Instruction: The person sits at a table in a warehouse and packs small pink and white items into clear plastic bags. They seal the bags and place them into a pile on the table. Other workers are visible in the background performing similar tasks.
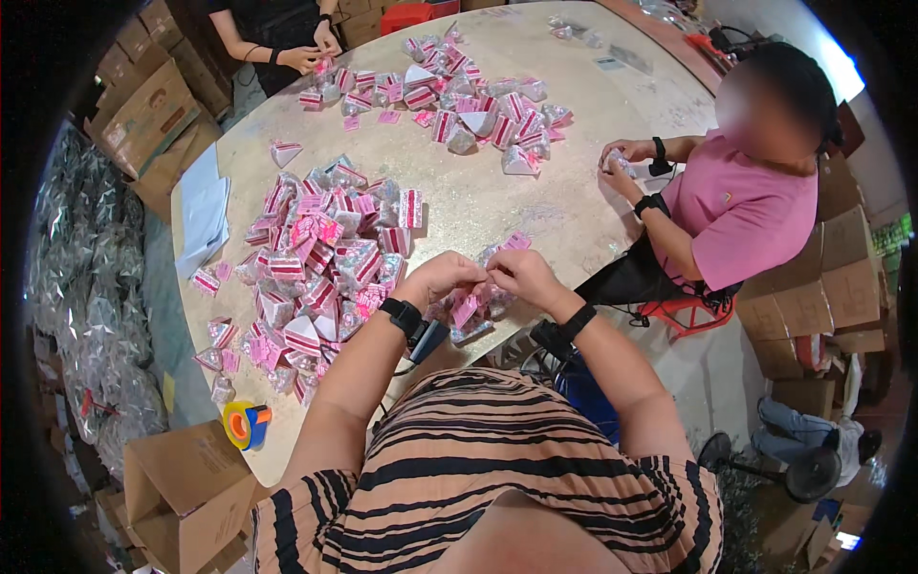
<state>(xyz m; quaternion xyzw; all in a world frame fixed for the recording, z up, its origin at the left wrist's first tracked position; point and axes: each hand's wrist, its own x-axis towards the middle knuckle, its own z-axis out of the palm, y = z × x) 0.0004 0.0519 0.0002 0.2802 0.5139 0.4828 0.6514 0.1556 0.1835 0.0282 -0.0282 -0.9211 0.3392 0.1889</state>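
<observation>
A person's left hand (448,275) and right hand (530,277) met just above the near edge of a large, pale, curved-edged table (564,212). The fingertips of each hand were pressed together in a pinch, and the two pinches came close to touching; whether anything thin was caught between them could not be told. The small cluster of clear, glittery packets with pink paper tags (466,312) lay on the table directly beneath and partly behind the hands.

To the left, near the left forearm, spread a big heap of wedge-shaped packets with pink, white and red-striped faces (316,273). A roll of yellow, orange and blue tape (247,425) sat at the table's edge below that heap, and white paper sheets (203,212) lay along the left edge. A second, looser heap of similar striped wedges (478,107) stretched across the far side.

At the right, a co-worker in a pink top (751,206) held a small clear packet (623,165) in both hands. At the far left, a co-worker in black (274,21) worked with both hands over the far heap's edge.
</observation>
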